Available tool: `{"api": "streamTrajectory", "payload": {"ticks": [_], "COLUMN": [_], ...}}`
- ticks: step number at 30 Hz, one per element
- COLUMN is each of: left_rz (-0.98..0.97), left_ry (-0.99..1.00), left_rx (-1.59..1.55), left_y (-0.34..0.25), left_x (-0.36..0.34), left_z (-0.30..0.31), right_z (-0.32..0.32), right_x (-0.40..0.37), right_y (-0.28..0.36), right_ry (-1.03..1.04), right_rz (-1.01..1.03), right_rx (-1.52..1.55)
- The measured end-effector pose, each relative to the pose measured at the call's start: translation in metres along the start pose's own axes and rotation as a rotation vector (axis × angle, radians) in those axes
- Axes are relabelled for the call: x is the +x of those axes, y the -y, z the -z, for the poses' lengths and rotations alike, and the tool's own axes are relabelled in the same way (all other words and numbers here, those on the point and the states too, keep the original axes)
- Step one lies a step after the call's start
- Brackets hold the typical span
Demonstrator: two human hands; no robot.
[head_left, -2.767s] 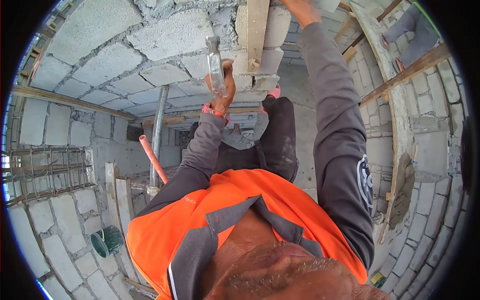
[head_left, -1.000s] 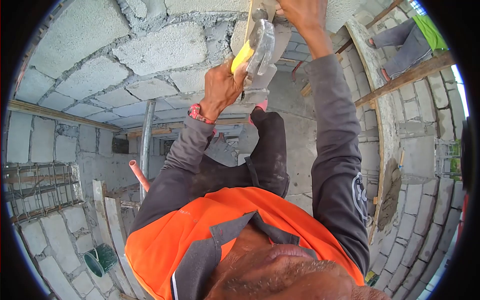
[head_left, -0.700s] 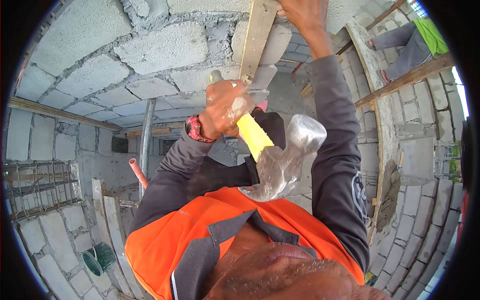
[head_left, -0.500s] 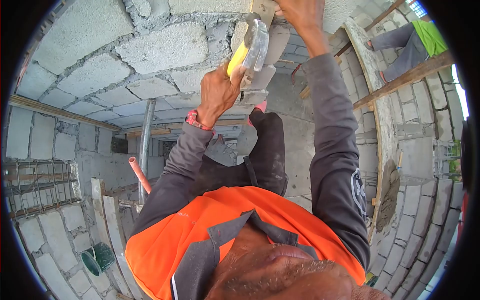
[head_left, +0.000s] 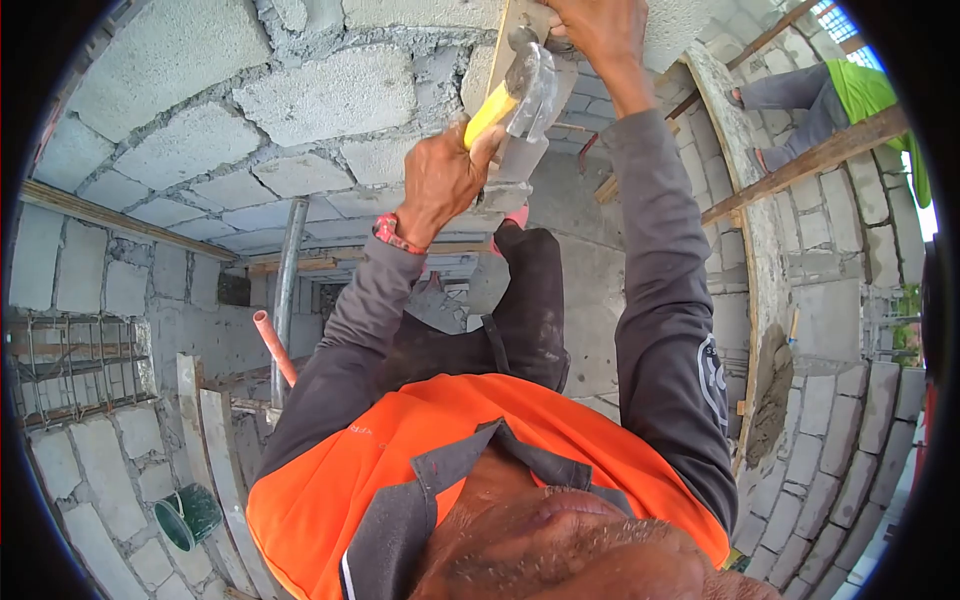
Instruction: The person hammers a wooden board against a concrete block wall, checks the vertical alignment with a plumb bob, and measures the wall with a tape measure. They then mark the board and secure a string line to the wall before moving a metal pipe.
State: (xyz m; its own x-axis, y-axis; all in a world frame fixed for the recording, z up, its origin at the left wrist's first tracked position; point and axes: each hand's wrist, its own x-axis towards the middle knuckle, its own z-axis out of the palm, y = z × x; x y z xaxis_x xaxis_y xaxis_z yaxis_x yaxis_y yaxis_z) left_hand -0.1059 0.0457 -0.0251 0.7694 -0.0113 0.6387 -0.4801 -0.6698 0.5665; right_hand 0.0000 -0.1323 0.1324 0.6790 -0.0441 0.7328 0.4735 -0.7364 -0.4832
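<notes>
My left hand (head_left: 440, 175) grips the yellow handle of a steel claw hammer (head_left: 525, 85). The hammer's head is up against a narrow wooden strip (head_left: 500, 45) that stands upright on the corner of a grey concrete block wall (head_left: 320, 95). At the frame's top edge my right hand (head_left: 595, 25) holds the strip against the blocks, just above the hammer head. What its fingertips pinch is hidden. Both arms are in dark grey sleeves, and the left wrist has a red band.
Another person in a green top and grey trousers (head_left: 850, 90) stands on a plank (head_left: 800, 165) at the upper right. Below me are a metal pole (head_left: 283, 280), an orange pipe (head_left: 275, 345), a rebar cage (head_left: 70, 365) and a green bucket (head_left: 185, 515).
The hammer swung back toward my chest, then up against the strip again, twice over. My right hand stayed on the strip at the top.
</notes>
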Motion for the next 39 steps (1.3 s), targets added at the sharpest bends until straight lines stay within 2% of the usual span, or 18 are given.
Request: {"api": "streamTrajectory", "payload": {"ticks": [4, 8, 10, 12, 14, 16, 18, 20, 22, 24, 25, 27, 30, 32, 34, 36, 37, 39], "left_rz": [-0.077, -0.681, -0.670, 0.009, 0.018, -0.107, -0.215, -0.645, -0.705, -0.406, -0.015, -0.041, -0.130, -0.512, -0.600, -0.430, -0.047, -0.012], "left_ry": [0.038, -0.135, -0.185, 0.099, 0.073, -0.010, -0.017, -0.125, -0.119, -0.078, 0.109, 0.045, -0.029, -0.072, -0.127, -0.115, 0.088, 0.006], "left_rx": [-0.126, -0.279, -0.251, 0.114, 0.042, -0.227, -0.245, -0.321, -0.351, -0.095, 0.080, -0.006, -0.104, -0.225, -0.295, -0.039, 0.084, -0.050], "left_y": [-0.017, -0.020, 0.003, 0.013, 0.004, -0.007, -0.006, -0.017, -0.004, 0.018, 0.020, 0.013, 0.000, -0.012, -0.002, 0.027, 0.031, 0.035], "left_x": [-0.032, -0.029, -0.015, 0.014, 0.010, -0.012, -0.023, -0.024, -0.017, -0.001, 0.015, 0.003, -0.015, -0.019, -0.008, 0.007, 0.023, 0.008], "left_z": [0.009, 0.030, 0.018, 0.005, 0.003, 0.003, 0.009, 0.027, 0.027, 0.010, 0.003, -0.002, 0.009, 0.028, 0.023, 0.009, 0.001, -0.006], "right_z": [0.004, 0.007, 0.007, -0.001, -0.002, -0.002, 0.002, 0.004, 0.004, 0.001, -0.002, -0.003, 0.000, 0.003, 0.003, -0.001, -0.002, -0.003], "right_x": [-0.003, -0.002, 0.000, -0.002, -0.002, -0.004, -0.001, -0.001, 0.001, -0.001, -0.006, -0.001, 0.001, 0.000, 0.002, 0.001, -0.003, -0.001], "right_y": [0.006, 0.017, 0.013, 0.004, -0.001, 0.000, 0.005, 0.010, 0.009, 0.003, 0.000, -0.003, -0.001, 0.008, 0.008, 0.001, -0.001, -0.002], "right_ry": [-0.003, 0.080, 0.078, -0.040, -0.045, -0.041, 0.039, 0.055, 0.060, 0.010, 0.014, -0.051, 0.012, 0.049, 0.076, 0.016, 0.019, -0.019], "right_rz": [-0.019, -0.166, -0.177, 0.016, 0.026, 0.017, -0.099, -0.118, -0.133, -0.048, -0.052, 0.055, -0.001, -0.090, -0.176, -0.069, -0.081, 0.012], "right_rx": [0.016, 0.067, 0.044, -0.017, 0.027, 0.071, 0.107, 0.062, 0.017, 0.034, 0.035, 0.025, 0.004, 0.025, 0.045, 0.028, 0.030, 0.021]}}
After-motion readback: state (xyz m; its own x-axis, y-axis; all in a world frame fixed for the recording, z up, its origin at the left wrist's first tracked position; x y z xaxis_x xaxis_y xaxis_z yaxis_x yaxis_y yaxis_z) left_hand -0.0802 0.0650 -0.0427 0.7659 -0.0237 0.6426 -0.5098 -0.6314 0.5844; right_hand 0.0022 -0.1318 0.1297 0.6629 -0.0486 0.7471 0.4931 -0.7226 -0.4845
